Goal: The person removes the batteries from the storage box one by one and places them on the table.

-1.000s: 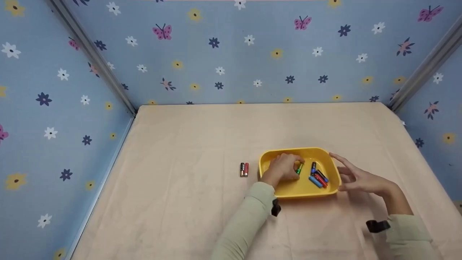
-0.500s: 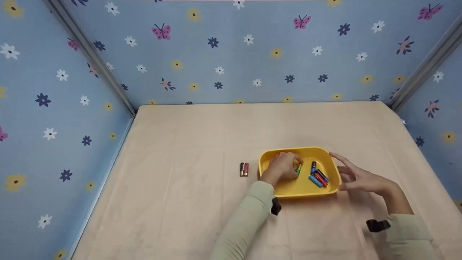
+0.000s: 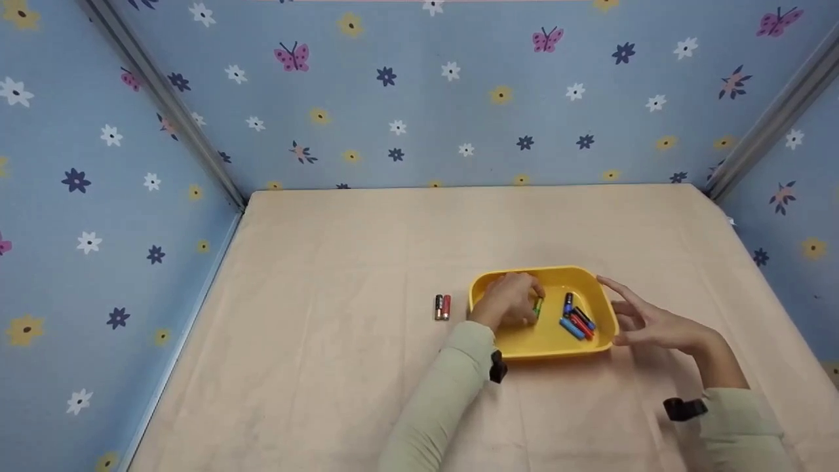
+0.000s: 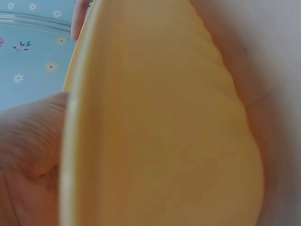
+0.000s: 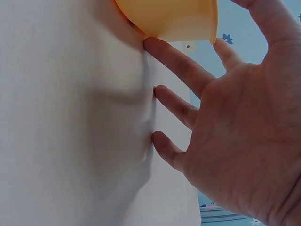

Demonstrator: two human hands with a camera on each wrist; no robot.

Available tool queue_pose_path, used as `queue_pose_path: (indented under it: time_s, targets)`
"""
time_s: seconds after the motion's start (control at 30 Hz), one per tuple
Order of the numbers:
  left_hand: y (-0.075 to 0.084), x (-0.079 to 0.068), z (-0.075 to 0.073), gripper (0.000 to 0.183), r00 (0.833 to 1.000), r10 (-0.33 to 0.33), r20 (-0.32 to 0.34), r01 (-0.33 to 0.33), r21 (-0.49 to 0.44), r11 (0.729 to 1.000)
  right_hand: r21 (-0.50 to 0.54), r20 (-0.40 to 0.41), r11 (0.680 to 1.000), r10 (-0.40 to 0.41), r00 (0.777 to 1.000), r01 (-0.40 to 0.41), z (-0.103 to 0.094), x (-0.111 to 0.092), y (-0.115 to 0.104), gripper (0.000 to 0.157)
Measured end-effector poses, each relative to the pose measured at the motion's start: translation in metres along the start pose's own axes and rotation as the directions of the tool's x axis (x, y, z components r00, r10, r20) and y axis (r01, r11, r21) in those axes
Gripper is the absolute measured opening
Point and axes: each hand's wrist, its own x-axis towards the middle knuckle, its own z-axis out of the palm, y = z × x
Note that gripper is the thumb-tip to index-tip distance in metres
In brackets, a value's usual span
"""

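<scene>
A yellow plastic tray (image 3: pixel 547 347) stands on the table, right of centre. My left hand (image 3: pixel 508 298) reaches into its left part and pinches a green battery (image 3: pixel 538 307) between thumb and fingers. In the left wrist view the tray's outer wall (image 4: pixel 164 117) covers most of what that hand does; only part of the palm (image 4: pixel 28 150) shows. At the tray's right end, my right hand (image 3: pixel 655 326) spreads its fingers, index finger and thumb right at the rim. Beyond the green one, several batteries (image 3: pixel 578 322), blue, red and black, lie in a loose cluster.
Two batteries, one black and copper (image 3: pixel 439 307) and one red (image 3: pixel 447 307), lie side by side on the cloth left of the tray. Flower-patterned blue panels (image 3: pixel 419 98) enclose the beige table (image 3: pixel 328 262) at the back and sides.
My left hand has shifted slightly left inside the tray, and the green battery has moved left with it. The right hand keeps its place at the tray's end.
</scene>
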Motion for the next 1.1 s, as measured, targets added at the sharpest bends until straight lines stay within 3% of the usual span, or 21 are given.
queue_pose_path:
  time_s: [0.13, 0.37, 0.5, 0.77, 1.1]
  targets:
    - [0.001, -0.001, -0.006, 0.05, 0.999, 0.036, 0.02, -0.037, 0.048, 0.998, -0.005, 0.001, 1.0, 0.002, 1.0, -0.002, 0.0, 0.0, 0.0, 0.12]
    - [0.001, -0.001, -0.012, 0.049, 0.988, 0.146, 0.043, -0.147, 0.02, 0.989, -0.012, -0.001, 1.0, 0.002, 1.0, -0.002, 0.0, -0.002, 0.0, 0.119]
    - [-0.002, -0.003, -0.012, 0.049, 0.981, 0.19, 0.034, -0.192, 0.052, 0.98, -0.017, 0.002, 1.0, -0.01, 1.0, 0.01, 0.0, -0.002, 0.0, 0.119]
    - [-0.009, -0.011, -0.013, 0.048, 0.972, 0.233, -0.037, -0.232, 0.026, 0.972, -0.026, 0.0, 1.0, 0.007, 1.0, -0.007, 0.0, 0.0, -0.001, 0.119]
    - [-0.017, -0.018, -0.015, 0.048, 0.968, 0.241, -0.066, -0.243, -0.019, 0.97, -0.019, -0.003, 1.0, -0.001, 1.0, 0.001, 0.0, 0.0, 0.0, 0.12]
